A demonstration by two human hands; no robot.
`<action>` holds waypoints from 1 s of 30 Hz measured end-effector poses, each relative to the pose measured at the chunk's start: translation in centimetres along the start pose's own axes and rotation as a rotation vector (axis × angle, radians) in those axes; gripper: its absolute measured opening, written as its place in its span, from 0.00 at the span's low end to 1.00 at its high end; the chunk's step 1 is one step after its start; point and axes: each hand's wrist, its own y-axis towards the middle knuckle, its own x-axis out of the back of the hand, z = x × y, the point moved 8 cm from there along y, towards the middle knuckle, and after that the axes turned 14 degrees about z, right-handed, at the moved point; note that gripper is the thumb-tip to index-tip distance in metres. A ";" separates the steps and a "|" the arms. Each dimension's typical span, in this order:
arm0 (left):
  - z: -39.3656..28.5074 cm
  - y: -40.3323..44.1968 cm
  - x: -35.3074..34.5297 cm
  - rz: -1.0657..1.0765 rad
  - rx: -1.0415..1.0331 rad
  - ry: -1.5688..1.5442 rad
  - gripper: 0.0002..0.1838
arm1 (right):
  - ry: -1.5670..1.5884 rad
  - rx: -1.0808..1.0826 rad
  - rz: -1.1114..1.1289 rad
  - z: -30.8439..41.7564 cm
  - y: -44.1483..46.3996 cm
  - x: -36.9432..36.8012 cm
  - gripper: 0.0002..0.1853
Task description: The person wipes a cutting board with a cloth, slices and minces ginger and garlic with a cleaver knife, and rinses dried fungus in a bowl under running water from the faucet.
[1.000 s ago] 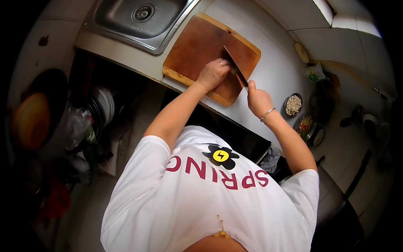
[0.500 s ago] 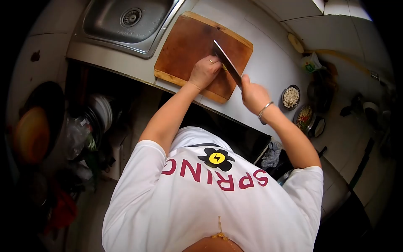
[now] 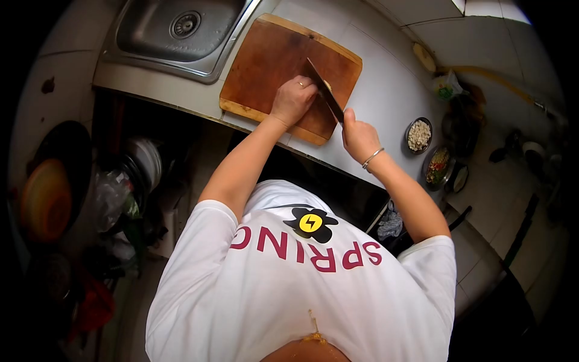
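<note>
Cutting board: on the table beside the sink; probably heavy and stiff, best lifted by its pale edges;
Knife: over the board; right grip clamped round the handle, the place to hold it; blade likely rigid and sharp;
Left grip: fingers curled beside the blade; whether they pinch anything, cannot tell;
Mixed bowl: red, green and pale bits;
White-filled bowl: small white pieces, heaped;
Pale piece: just beyond the blade; probably light and firm; pinch its sides.
</note>
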 end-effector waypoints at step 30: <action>0.0 0.5 0.0 0.054 -0.050 -0.047 0.05 | 0.143 -0.018 -0.152 0.9 -0.4 -1.0 0.11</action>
